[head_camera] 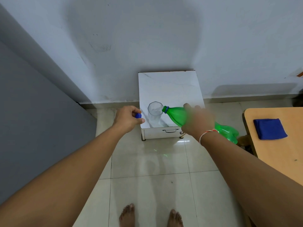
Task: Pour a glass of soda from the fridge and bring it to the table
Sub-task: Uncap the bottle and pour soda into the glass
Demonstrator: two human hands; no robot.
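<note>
**A:** Pouring's underway I think: one green bottle (176, 115) tipped nearly flat, mouth right at the rim of the one glass (154, 114), which stands near the front left corner of the small marble cabinet (170, 86). Right hand (197, 121) wraps the bottle, left hand (127, 118) pinches the single blue cap (138, 115).

**B:** Nobody's steadying that glass, so a nudge from the neck could tip it, and a fast glug might foam over. One blue cloth (269, 128) waits on the wooden table (278, 154).

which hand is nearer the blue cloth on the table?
Right. The right hand grips the green bottle just left of the blue cloth; the left hand, holding the blue cap, is beyond the glass.
</note>
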